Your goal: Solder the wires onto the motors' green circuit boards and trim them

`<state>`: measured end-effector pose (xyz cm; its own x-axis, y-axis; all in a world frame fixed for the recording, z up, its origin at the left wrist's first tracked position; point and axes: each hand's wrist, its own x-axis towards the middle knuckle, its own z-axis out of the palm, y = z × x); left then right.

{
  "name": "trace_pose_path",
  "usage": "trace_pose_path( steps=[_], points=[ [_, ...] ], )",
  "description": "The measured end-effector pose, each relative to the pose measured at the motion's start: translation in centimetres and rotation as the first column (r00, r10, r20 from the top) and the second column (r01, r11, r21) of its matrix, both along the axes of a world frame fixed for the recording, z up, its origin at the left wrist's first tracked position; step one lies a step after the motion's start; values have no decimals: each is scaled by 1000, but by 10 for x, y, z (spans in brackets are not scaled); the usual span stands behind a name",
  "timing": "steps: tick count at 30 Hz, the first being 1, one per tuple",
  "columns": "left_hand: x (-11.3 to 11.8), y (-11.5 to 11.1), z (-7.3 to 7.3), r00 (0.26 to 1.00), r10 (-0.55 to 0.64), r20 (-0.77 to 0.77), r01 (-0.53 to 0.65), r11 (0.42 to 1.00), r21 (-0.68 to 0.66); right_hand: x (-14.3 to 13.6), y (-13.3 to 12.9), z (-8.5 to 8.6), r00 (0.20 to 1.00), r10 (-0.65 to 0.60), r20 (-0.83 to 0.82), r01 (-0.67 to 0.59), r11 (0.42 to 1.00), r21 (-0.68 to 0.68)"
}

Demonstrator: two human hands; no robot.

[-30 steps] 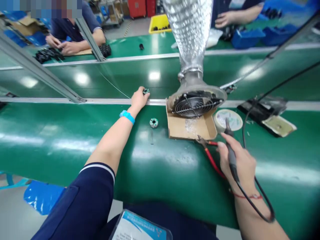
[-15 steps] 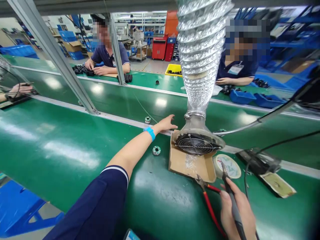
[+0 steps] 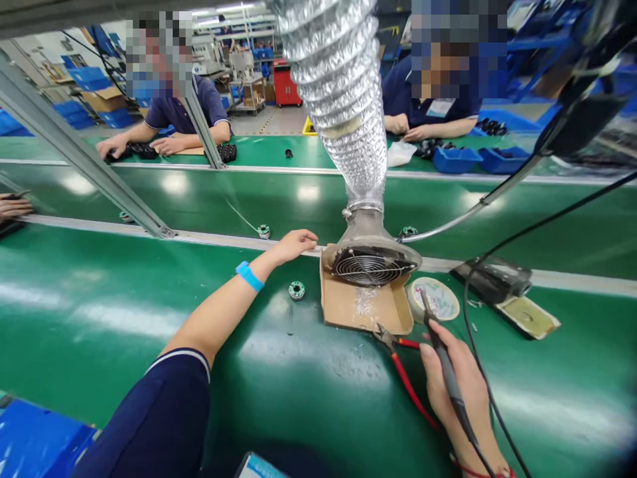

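While right grip (image 3: 468, 375) holds soldering iron (image 3: 445, 367), left grip (image 3: 297, 245) near cardboard box (image 3: 343, 309).

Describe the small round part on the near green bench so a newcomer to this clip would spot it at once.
Start at the silver duct, whose grilled hood hangs over an open cardboard box. Left of that box, on the near green bench, lies a small ring-shaped part, green and white on top. Its visible lookalikes all sit beyond the pale rail.
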<state>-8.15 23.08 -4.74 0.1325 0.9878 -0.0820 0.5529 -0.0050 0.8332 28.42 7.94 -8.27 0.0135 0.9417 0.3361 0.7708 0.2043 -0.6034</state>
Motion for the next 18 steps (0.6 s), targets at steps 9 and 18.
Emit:
trace_pose_path(
  steps=[9,18],
  points=[
    [-19,-130,8,980,-161,-121,151,985,-85,-10,-2,11,1000,6,-2,-6,1000,10],
    [9,-148,-6,948,-28,-319,40,999,32,-10,-15,15,999,14,-51,-8,993,119]
  ],
)
